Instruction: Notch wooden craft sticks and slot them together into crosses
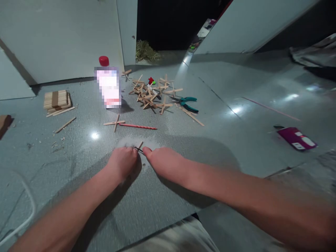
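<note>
The right hand (164, 159) closes around a thin dark tool (139, 149) against a wooden stick (141, 144), which the curled left hand (123, 159) grips between them, apparently for steadiness; beyond lie 1 red pencil (138, 126) and heaped stick crosses (147, 99).

The left hand (123, 159), curled, touches a stick (141, 144); its grip is hidden. The right hand (165, 157) pinches a thin dark tool (139, 149) across that stick, low over the grey surface (147, 217). Beyond lie a stick cross (114, 123) meeting a red pencil (138, 126), a pile of crosses (147, 97), pliers (187, 102) beside it, a red-capped bottle (109, 87) and, further left, stacked sticks (55, 99).
</note>
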Tool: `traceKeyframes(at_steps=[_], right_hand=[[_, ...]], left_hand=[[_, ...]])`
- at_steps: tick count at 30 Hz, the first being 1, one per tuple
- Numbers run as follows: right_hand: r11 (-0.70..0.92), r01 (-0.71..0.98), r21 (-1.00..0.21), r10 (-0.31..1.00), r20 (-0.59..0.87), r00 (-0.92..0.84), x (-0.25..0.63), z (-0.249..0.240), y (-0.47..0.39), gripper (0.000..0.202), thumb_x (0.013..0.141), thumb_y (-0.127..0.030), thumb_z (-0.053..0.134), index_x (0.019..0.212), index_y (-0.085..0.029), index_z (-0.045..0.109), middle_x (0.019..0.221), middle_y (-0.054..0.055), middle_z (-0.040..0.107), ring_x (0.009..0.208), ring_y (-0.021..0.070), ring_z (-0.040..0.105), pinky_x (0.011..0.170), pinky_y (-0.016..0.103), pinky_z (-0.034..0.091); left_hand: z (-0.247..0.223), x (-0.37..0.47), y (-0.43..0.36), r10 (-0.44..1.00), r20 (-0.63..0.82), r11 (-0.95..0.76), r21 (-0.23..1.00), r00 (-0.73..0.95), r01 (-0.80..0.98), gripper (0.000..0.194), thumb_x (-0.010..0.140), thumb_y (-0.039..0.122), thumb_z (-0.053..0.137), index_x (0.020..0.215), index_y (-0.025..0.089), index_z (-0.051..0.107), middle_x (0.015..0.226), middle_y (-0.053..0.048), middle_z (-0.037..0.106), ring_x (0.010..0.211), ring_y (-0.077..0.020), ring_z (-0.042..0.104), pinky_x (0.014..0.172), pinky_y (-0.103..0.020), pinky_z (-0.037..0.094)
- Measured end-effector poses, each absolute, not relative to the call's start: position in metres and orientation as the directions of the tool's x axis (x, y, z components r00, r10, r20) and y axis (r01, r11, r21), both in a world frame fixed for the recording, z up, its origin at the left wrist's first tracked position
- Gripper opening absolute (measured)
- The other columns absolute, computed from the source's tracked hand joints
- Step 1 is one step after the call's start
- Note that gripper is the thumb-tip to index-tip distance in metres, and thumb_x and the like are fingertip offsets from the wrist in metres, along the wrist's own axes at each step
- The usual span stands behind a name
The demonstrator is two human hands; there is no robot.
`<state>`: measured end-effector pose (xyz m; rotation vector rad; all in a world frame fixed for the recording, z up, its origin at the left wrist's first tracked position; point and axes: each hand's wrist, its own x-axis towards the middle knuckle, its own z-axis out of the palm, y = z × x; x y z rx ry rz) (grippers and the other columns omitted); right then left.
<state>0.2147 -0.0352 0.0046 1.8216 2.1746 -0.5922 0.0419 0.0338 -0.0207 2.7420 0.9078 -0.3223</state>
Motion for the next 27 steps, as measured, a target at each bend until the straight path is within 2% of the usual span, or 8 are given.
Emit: traceKeyframes(at_steps=[6,10,14,23,27], right_hand=[[0.118,0.981,-0.151,0.89,-0.423,-0.172,0.216,-0.01,-0.041,0.046,0.1,-0.005,0.042,0.141,-0.014,0.062,0.093,0.015,0.083,0.087,0.0291,0.081,0.069,0.033,0.05],[0.125,0.981,-0.15,0.887,-0.426,-0.178,0.214,-0.003,-0.039,0.049,0.096,-0.002,0.042,0.138,-0.014,0.063,0.089,0.014,0.082,0.086,0.0271,0.081,0.07,0.032,0.051],[0.14,0.979,-0.15,0.888,-0.418,-0.192,0.213,0.007,-0.035,0.051,0.093,0.001,0.044,0.138,-0.015,0.064,0.089,0.014,0.082,0.087,0.0271,0.082,0.071,0.033,0.052],[0.093,0.984,-0.149,0.888,-0.435,-0.15,0.212,-0.005,-0.041,0.049,0.098,-0.003,0.041,0.141,-0.015,0.063,0.094,0.017,0.083,0.088,0.0304,0.082,0.074,0.036,0.055],[0.09,0.983,-0.157,0.89,-0.431,-0.15,0.211,-0.003,-0.042,0.052,0.095,-0.001,0.039,0.139,-0.013,0.064,0.094,0.018,0.083,0.089,0.0323,0.082,0.075,0.038,0.056]], left_hand=[[-0.014,0.046,0.034,0.571,-0.376,-0.771,0.06,0.73,0.634,0.031,0.097,0.004,0.048,0.109,0.008,0.077,0.099,-0.02,0.08,0.096,-0.0352,0.081,0.077,-0.04,0.064],[-0.012,0.046,0.034,0.57,-0.39,-0.771,0.048,0.723,0.635,0.031,0.097,0.005,0.049,0.109,0.008,0.077,0.1,-0.02,0.08,0.095,-0.0362,0.081,0.076,-0.042,0.064],[-0.01,0.046,0.033,0.572,-0.385,-0.773,0.042,0.724,0.633,0.032,0.096,0.003,0.048,0.108,0.008,0.077,0.099,-0.019,0.08,0.094,-0.0338,0.081,0.075,-0.039,0.063],[-0.013,0.045,0.033,0.561,-0.358,-0.785,0.054,0.746,0.617,0.033,0.096,0.004,0.047,0.109,0.009,0.077,0.099,-0.019,0.079,0.091,-0.0303,0.079,0.073,-0.035,0.06],[-0.011,0.046,0.033,0.557,-0.376,-0.786,0.047,0.74,0.616,0.029,0.1,0.006,0.049,0.109,0.009,0.077,0.1,-0.017,0.079,0.093,-0.0297,0.079,0.077,-0.038,0.062]])
